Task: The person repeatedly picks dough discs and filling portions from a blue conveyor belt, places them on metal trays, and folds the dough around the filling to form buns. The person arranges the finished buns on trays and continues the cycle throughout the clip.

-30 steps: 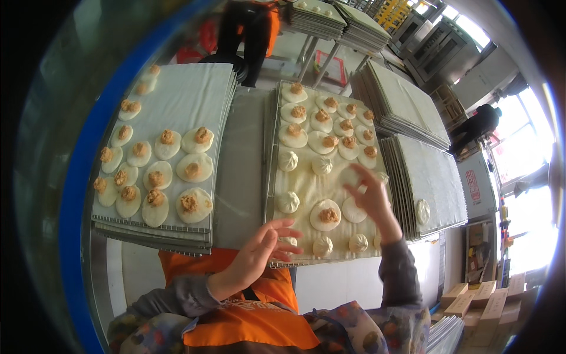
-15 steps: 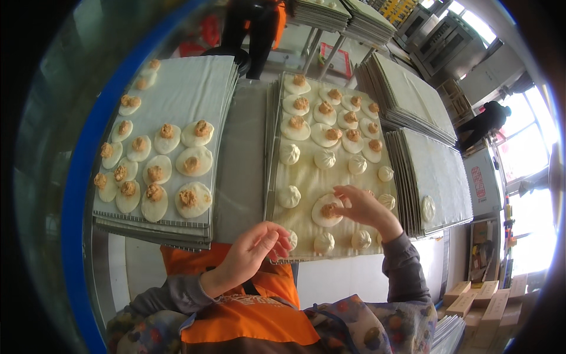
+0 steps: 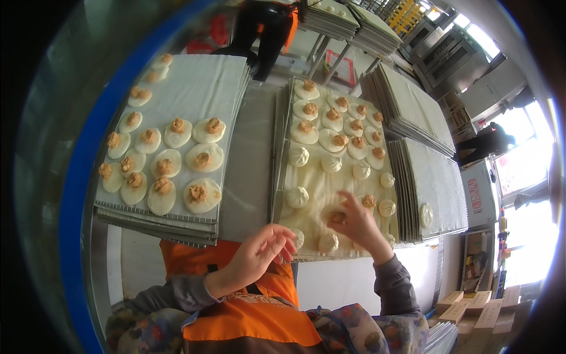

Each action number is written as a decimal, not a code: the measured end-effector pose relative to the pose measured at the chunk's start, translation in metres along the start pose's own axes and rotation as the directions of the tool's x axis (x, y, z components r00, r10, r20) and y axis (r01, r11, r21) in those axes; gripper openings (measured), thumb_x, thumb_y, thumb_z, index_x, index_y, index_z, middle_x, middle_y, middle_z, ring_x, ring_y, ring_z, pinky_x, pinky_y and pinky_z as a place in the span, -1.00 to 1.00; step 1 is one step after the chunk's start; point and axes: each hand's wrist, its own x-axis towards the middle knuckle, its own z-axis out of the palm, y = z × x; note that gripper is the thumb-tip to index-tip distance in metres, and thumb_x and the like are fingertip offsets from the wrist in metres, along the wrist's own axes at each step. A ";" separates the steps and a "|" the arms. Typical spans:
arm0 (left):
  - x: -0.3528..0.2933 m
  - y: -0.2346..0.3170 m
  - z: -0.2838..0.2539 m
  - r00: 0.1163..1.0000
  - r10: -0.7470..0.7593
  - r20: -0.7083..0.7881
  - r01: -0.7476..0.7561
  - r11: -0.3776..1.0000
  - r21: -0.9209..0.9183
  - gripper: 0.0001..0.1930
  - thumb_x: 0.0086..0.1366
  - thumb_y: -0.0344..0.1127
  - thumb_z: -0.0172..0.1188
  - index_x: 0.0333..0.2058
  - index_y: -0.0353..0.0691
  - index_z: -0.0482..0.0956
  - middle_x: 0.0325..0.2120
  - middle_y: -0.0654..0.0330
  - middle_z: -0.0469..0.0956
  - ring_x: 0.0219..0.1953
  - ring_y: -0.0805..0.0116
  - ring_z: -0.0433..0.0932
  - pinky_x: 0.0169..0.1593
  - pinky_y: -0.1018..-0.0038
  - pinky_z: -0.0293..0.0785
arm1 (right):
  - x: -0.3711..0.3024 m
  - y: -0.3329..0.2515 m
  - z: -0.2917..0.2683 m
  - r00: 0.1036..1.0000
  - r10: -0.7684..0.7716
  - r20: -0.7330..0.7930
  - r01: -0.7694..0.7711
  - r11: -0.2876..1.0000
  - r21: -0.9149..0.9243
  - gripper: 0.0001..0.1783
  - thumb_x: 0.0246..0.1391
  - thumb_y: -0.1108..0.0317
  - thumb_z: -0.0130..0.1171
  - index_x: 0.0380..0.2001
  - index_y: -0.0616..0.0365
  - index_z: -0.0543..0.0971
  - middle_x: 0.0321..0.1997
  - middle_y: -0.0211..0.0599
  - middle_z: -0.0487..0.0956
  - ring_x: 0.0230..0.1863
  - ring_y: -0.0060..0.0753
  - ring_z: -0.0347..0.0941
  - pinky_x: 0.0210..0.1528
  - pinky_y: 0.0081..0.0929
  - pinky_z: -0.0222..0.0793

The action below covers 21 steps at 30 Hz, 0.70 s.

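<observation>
Overexposed windows (image 3: 533,236) at right, fisheye-bent edges, dark rim, slight blur on right hand (image 3: 355,221)

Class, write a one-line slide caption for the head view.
Making buns: the right hand at a filled wrapper among pleated buns, the left hand by the tray's near corner.

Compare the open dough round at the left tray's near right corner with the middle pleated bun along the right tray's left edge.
The dough round lies flat and open; the pleated bun is gathered shut.
The dough round shows orange-brown filling; the pleated bun hides any inside.
The dough round looks wider; the pleated bun is compact and domed.
Shared: pale dough, neither touched by a hand.
</observation>
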 end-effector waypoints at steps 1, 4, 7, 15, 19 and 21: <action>0.001 0.000 0.001 1.000 -0.008 -0.020 0.008 1.000 0.006 -0.67 0.61 -0.20 -0.07 0.16 -0.28 0.37 -0.08 0.15 0.57 -0.10 0.43 0.59 -0.02 0.52 0.51 | -0.003 -0.007 -0.004 0.998 0.020 0.063 -0.036 0.966 0.255 -0.15 -0.08 0.23 0.55 0.25 0.19 0.36 -0.10 -0.14 0.64 -0.09 -0.25 0.64 0.01 -0.38 0.54; 0.008 -0.003 0.013 0.990 -0.014 -0.139 -0.015 0.978 -0.209 -0.57 0.57 -0.17 0.02 0.26 -0.26 0.25 0.05 0.15 0.49 0.03 0.42 0.53 0.08 0.50 0.49 | -0.016 -0.033 -0.009 0.989 -0.062 0.132 -0.072 0.581 0.811 -0.10 -0.01 0.24 0.56 0.32 0.28 0.32 0.01 -0.29 0.63 -0.01 -0.49 0.59 0.04 -0.50 0.54; 0.012 -0.009 0.025 0.980 0.157 -0.124 -0.184 0.950 -0.252 -0.46 0.50 -0.18 0.17 0.30 -0.25 0.21 0.11 0.19 0.42 0.13 0.44 0.46 0.16 0.48 0.46 | -0.035 -0.069 0.026 0.985 -0.150 0.089 0.026 0.630 0.776 -0.18 0.19 0.12 0.39 0.37 0.25 0.29 0.11 -0.26 0.55 0.09 -0.45 0.50 0.19 -0.44 0.45; -0.016 -0.022 0.002 0.959 0.054 -0.279 -0.089 0.990 -0.114 -0.48 0.40 -0.28 0.32 0.22 -0.28 0.33 0.02 0.25 0.47 0.06 0.52 0.46 0.14 0.52 0.45 | -0.044 -0.111 0.061 0.955 -0.228 -0.187 0.269 0.934 0.233 -0.72 0.16 0.57 0.25 -0.03 0.27 0.63 -0.13 -0.14 0.65 -0.23 -0.28 0.63 -0.25 -0.44 0.56; -0.022 -0.026 -0.002 0.929 0.139 -0.343 -0.136 0.990 0.031 -0.53 0.39 -0.30 0.33 0.18 -0.28 0.40 -0.02 0.26 0.51 0.01 0.53 0.48 0.09 0.54 0.48 | -0.039 -0.111 0.069 0.972 -0.154 -0.175 0.205 0.923 0.325 -0.81 0.10 0.59 0.30 -0.18 0.27 0.65 -0.25 -0.23 0.65 -0.30 -0.34 0.62 -0.34 -0.46 0.53; -0.023 -0.026 -0.004 0.937 0.065 -0.344 -0.099 0.992 -0.082 -0.54 0.40 -0.33 0.30 0.20 -0.28 0.39 0.00 0.25 0.51 0.03 0.52 0.49 0.12 0.52 0.47 | -0.039 -0.110 0.074 0.978 -0.131 -0.164 0.178 0.933 0.314 -0.83 0.08 0.60 0.32 -0.21 0.27 0.64 -0.29 -0.26 0.65 -0.29 -0.34 0.62 -0.32 -0.45 0.53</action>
